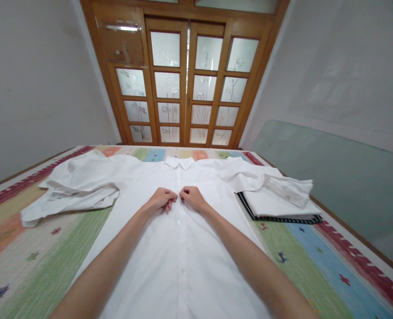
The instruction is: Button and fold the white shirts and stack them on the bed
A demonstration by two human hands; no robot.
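Observation:
A white button-up shirt (159, 266) lies spread face up, its collar (179, 163) at the far end and its sleeves out to both sides. At chest height, both hands meet over the front placket. My left hand (163, 198) is closed, fingertips pinching the placket edge from the left. Close beside it, my right hand (192, 197) pinches the same edge from the right with curled fingers. Any button between the fingertips is hidden. Lower down, a few small buttons show along the placket.
The shirt rests on a colourful striped cloth (60, 261). Under the right sleeve sits a folded stack of white and dark striped clothing (266, 206). A greenish panel (332, 168) stands along the right side. Beyond the far edge are wooden glazed doors (186, 88).

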